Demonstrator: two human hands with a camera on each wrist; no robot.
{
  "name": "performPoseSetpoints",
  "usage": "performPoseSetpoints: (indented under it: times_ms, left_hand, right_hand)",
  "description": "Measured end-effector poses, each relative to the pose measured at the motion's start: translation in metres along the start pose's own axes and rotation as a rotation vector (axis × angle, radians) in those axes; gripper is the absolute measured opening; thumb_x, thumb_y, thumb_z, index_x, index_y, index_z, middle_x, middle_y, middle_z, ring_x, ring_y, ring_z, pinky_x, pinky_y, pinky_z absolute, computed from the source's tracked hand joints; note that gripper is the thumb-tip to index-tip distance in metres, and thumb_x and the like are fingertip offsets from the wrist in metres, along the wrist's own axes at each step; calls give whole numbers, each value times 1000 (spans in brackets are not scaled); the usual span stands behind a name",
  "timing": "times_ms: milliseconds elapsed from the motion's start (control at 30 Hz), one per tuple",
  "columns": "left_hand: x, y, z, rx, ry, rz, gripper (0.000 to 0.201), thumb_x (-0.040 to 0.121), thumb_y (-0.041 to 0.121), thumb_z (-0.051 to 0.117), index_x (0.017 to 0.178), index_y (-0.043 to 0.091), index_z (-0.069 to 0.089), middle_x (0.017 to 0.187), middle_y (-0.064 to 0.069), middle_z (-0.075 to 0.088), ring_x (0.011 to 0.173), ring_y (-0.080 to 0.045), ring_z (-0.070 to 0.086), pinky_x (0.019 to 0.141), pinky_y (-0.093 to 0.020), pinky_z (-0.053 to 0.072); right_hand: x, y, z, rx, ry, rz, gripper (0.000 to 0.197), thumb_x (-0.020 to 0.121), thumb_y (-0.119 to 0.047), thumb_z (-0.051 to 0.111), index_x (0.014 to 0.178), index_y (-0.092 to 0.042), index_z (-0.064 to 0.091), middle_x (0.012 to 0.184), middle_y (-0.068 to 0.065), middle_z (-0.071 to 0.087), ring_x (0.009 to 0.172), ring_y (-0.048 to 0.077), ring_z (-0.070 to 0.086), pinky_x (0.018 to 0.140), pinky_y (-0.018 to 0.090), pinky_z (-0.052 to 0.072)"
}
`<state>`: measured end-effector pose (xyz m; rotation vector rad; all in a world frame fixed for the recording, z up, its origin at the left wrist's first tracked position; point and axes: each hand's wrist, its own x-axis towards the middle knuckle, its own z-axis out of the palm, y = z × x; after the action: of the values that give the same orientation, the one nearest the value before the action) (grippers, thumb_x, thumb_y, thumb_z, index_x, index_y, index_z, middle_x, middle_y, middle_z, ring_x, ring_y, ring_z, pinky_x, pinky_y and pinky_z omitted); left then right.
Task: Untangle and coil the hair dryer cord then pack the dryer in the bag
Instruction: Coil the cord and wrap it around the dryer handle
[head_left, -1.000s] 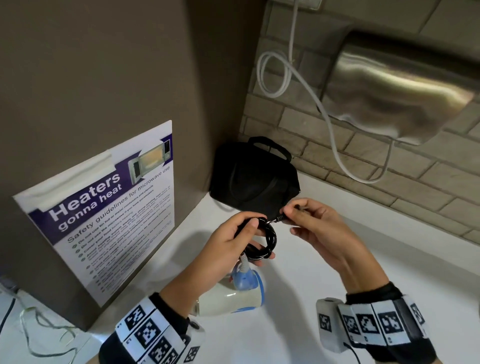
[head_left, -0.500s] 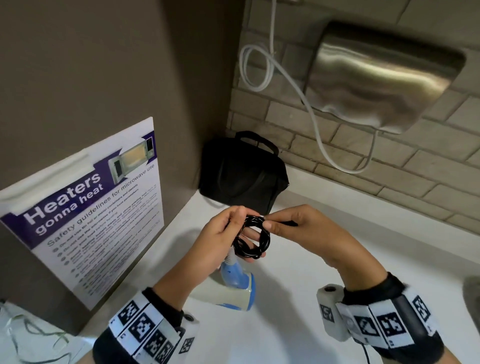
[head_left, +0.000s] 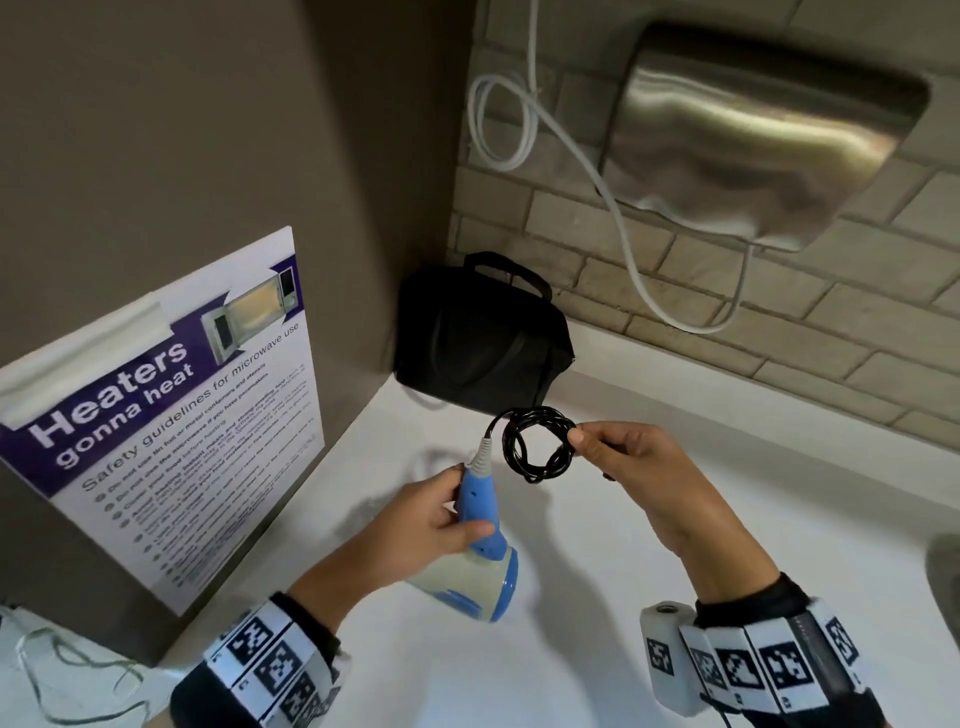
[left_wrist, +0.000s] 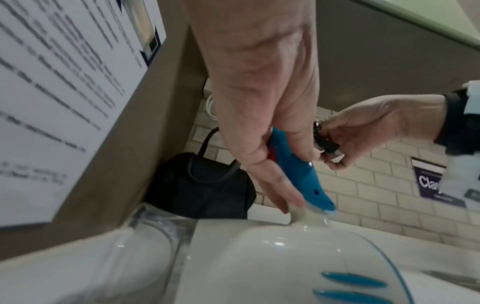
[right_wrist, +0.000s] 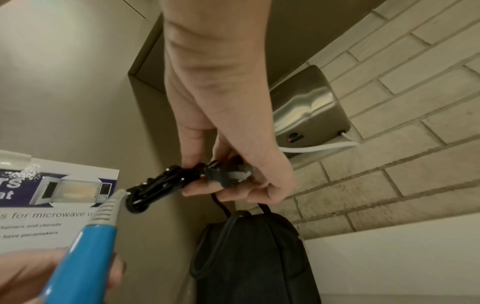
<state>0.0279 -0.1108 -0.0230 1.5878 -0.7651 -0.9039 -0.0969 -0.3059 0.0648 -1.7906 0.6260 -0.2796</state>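
The cream and blue hair dryer (head_left: 467, 577) is held above the white counter (head_left: 597, 597). My left hand (head_left: 441, 519) grips its blue handle (head_left: 478, 499) (left_wrist: 298, 164) (right_wrist: 83, 263). Its black cord is wound into a small coil (head_left: 540, 441) (right_wrist: 158, 187), which my right hand (head_left: 623, 457) pinches at its right side, together with the plug (right_wrist: 228, 174) (left_wrist: 327, 144). A short run of cord goes from the coil to the handle's grey strain relief (head_left: 480, 454). The black bag (head_left: 483, 343) (right_wrist: 249, 257) (left_wrist: 202, 185) stands shut in the far corner, behind the coil.
A steel wall hand dryer (head_left: 758, 135) with a white cable (head_left: 597, 171) hangs on the brick wall above the counter. A microwave poster (head_left: 166, 410) is taped to the brown panel at left. A sink rim (head_left: 943, 571) shows at the right edge.
My left hand let go of the coil and moved down to the dryer's handle. My right hand now holds the coil alone, a little further right and up.
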Motion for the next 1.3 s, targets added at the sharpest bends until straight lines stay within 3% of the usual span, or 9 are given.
performPoseSetpoints:
  times_ms: [200,400,567,733,867,1000,1100,1167,1300]
  left_hand:
    - [25,2,36,75,0,-125,34,84,19,70,112,9,55,108,-19,65,96,-29,68,77,-46,59]
    - [40,-10,67,28,-156,-356,32,91,21,61,119,7,51,84,-2,64,62,-7,65,58,-20,58]
    - [47,-19,79,23,-215,-461,41,94,18,58,129,1,45,108,-19,66,72,-16,67,60,-20,59]
    - [46,-17,82,0,-200,-519,33,93,10,57,121,-4,46,120,-26,62,102,-36,67,75,-32,59]
    - [47,-16,80,22,-213,-555,31,93,7,58,119,-4,46,118,-29,63,100,-37,68,69,-27,60]
    - [51,-19,78,57,-219,-565,31,93,7,58,120,-5,47,118,-28,63,99,-37,68,63,-24,60]
    - [52,-21,76,107,-229,-553,31,93,12,58,118,-3,49,105,-20,68,80,-25,71,67,-25,59]
    - [51,-23,72,168,-246,-525,34,94,20,56,119,-3,52,97,-12,67,76,-17,69,70,-25,60]
    - [40,-21,57,339,-264,-412,44,95,34,52,128,6,47,123,-12,60,102,-22,67,86,-32,57]
  right_hand:
    - [3,47,-1,-20,210,144,15,89,-21,64,86,-11,75,75,-1,69,50,-9,52,51,5,38]
    - [1,101,3,-107,172,393,20,88,-21,65,75,-9,75,68,9,62,61,17,46,53,21,35]
    - [-2,119,-2,-265,126,471,36,87,-23,65,54,-11,59,53,3,43,47,14,34,37,14,26]
    - [1,132,-8,-347,114,514,32,87,-24,64,62,-7,56,55,4,44,47,14,35,40,17,25]
    - [2,135,-8,-480,106,507,38,88,-27,60,53,-13,52,53,3,43,49,15,35,48,25,25]
    - [3,131,-8,-611,54,487,30,88,-25,55,62,-11,57,61,7,47,55,18,38,52,28,26]
    - [4,129,-9,-686,-17,476,35,91,-25,48,58,-13,53,60,3,50,55,18,43,54,27,31]
    - [3,127,-9,-730,-63,466,28,92,-27,46,70,-16,60,69,1,60,65,19,54,60,27,40]
    - [1,120,-7,-860,-85,437,39,89,-40,51,119,-16,57,112,8,62,98,25,63,81,32,50]
